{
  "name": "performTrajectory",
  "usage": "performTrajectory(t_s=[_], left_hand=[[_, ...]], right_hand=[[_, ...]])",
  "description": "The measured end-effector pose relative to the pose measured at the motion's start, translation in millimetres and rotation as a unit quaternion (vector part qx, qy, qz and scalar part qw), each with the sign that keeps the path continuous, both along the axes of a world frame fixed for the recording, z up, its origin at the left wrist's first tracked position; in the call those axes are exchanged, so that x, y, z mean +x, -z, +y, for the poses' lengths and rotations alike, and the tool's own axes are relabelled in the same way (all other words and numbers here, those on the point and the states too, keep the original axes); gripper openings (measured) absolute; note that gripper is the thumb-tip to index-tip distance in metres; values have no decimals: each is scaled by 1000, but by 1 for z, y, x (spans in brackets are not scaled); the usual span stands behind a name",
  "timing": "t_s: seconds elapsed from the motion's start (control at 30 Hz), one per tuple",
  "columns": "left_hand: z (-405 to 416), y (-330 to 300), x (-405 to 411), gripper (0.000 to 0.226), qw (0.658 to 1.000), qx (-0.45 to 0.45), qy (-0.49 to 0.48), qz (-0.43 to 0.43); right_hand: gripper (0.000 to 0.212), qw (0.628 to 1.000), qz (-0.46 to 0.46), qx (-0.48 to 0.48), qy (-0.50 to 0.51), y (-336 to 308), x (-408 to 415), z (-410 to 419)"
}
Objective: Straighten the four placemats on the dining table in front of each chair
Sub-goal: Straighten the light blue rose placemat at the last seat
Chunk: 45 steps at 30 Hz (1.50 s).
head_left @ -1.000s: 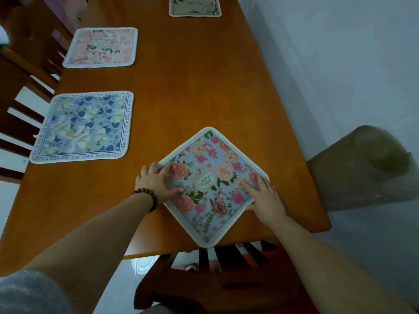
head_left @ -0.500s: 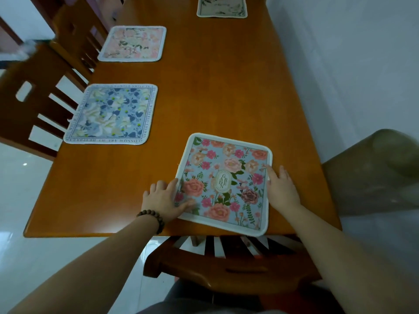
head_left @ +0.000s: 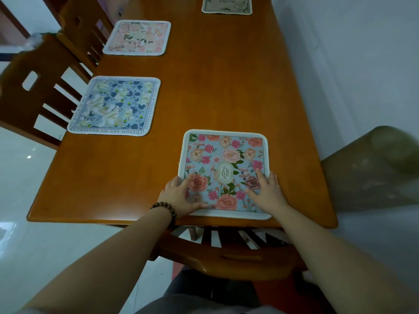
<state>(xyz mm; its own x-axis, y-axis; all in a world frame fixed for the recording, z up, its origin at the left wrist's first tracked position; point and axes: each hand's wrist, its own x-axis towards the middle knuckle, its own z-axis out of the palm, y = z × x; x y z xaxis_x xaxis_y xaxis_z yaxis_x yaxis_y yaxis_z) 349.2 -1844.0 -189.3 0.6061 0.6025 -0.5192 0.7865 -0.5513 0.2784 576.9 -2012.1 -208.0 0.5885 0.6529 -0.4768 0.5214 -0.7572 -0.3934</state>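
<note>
A blue placemat with pink roses (head_left: 226, 159) lies square to the near end of the wooden table (head_left: 215, 87). My left hand (head_left: 181, 196) presses flat on its near left corner, and my right hand (head_left: 268, 192) presses flat on its near right part. Along the left side lie a blue-and-white floral placemat (head_left: 115, 106) and, farther off, a pale pink floral placemat (head_left: 137, 38). A beige placemat (head_left: 226, 5) sits at the far end, cut off by the top of the view.
A wooden chair (head_left: 229, 257) stands tucked under the near end, right below my arms. Two more chairs (head_left: 36, 87) line the left side. A white wall runs along the right, with an olive-coloured rounded object (head_left: 374, 168) beside the table's near right corner.
The rose placemat has turned from a diamond position to square with the table edge. Both hands turned with it and now rest on its near corners.
</note>
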Motion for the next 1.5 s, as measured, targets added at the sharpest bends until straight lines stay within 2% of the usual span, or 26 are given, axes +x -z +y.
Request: performTrajectory(t_s=[0.07, 0.23, 0.3, 0.67, 0.93, 1.1, 1.23, 1.5], left_hand=[[-3, 1, 1, 114, 1000, 16, 2, 13], [-13, 5, 8, 136, 995, 3, 2, 103], [-17, 8, 9, 139, 993, 15, 19, 118], [-23, 10, 7, 136, 998, 28, 18, 61], [-36, 1, 9, 134, 995, 31, 46, 86], [-42, -4, 10, 128, 989, 82, 71, 105], [-40, -2, 11, 133, 991, 60, 66, 98], [-32, -1, 12, 135, 994, 37, 76, 62]], right_hand=[[92, 1000, 5, -11, -11, -5, 11, 6], [135, 997, 6, -76, -16, -10, -1, -5], [141, 995, -7, -95, -41, -6, -13, -17], [129, 996, -45, -58, -44, -7, -32, -34], [124, 995, -52, -82, -28, -10, -35, -37], [129, 991, -71, -103, -50, -10, -31, -41], [137, 992, -56, -102, -57, -9, -28, -44], [135, 993, -55, -93, -55, -9, -26, -43]])
